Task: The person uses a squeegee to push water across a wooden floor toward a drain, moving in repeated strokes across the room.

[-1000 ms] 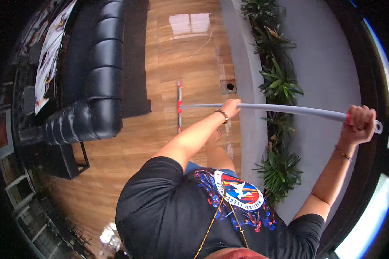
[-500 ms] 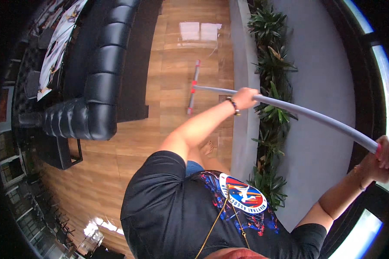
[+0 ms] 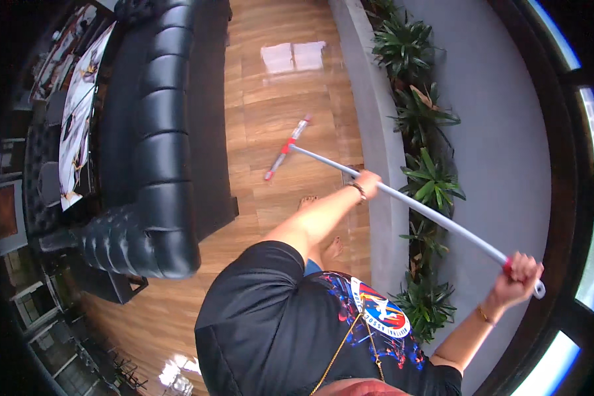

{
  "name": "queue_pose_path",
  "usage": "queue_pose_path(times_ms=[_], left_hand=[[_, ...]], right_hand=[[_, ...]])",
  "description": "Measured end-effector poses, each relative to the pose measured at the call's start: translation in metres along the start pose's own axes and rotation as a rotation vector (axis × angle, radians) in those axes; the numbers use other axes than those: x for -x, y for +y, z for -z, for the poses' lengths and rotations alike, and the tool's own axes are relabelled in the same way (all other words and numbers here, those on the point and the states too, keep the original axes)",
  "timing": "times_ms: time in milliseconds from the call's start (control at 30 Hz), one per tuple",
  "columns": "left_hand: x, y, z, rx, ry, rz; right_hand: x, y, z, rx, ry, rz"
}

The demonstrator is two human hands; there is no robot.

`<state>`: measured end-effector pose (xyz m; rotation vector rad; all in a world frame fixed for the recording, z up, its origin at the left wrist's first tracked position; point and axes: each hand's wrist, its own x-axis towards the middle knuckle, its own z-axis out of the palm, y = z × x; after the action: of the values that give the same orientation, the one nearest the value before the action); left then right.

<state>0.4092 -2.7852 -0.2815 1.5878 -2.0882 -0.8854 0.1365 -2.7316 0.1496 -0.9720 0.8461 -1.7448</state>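
The person is gripping a long-handled mop (image 3: pixel 402 198), left hand (image 3: pixel 368 183) fingers wrapped mid-pole, right hand (image 3: pixel 520 274) closed near its top, its head resting on the wooden floor (image 3: pixel 277 112) beside the black sofa (image 3: pixel 158 152); progress is not being discernible.

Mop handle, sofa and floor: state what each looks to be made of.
Mop handle: likely metal or coated tube, pale grey, smooth and straight, with red fittings at the head; left hand and right hand grip it.
Sofa: black leather or imitation, glossy, with tufted, rolled cushions.
Floor: wood or wood-look laminate, with plank seams, grain and a bright reflection.
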Motion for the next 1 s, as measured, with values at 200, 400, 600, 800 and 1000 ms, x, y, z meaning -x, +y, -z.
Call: queue_pose_path(times_ms=[200, 400, 600, 800, 1000], left_hand=[[-0.022, 0.075, 0.063, 0.077, -0.314, -0.152], [-0.064, 0.007, 0.172, -0.195, -0.331, -0.212], [-0.11, -0.143, 0.204, -0.171, 0.273, 0.073], [-0.094, -0.161, 0.184, -0.242, 0.147, 0.208], [-0.078, -0.115, 0.117, -0.295, -0.072, 0.036]], right_hand=[[0.022, -0.061, -0.04, 0.093, -0.195, 0.328], [0.035, 0.007, -0.079, 0.036, 0.118, 0.482], [0.066, 0.216, -0.14, 0.186, -0.064, 0.009], [0.117, 0.268, -0.133, 0.28, -0.136, -0.034], [0.141, 0.207, -0.076, 0.197, 0.034, -0.074]])
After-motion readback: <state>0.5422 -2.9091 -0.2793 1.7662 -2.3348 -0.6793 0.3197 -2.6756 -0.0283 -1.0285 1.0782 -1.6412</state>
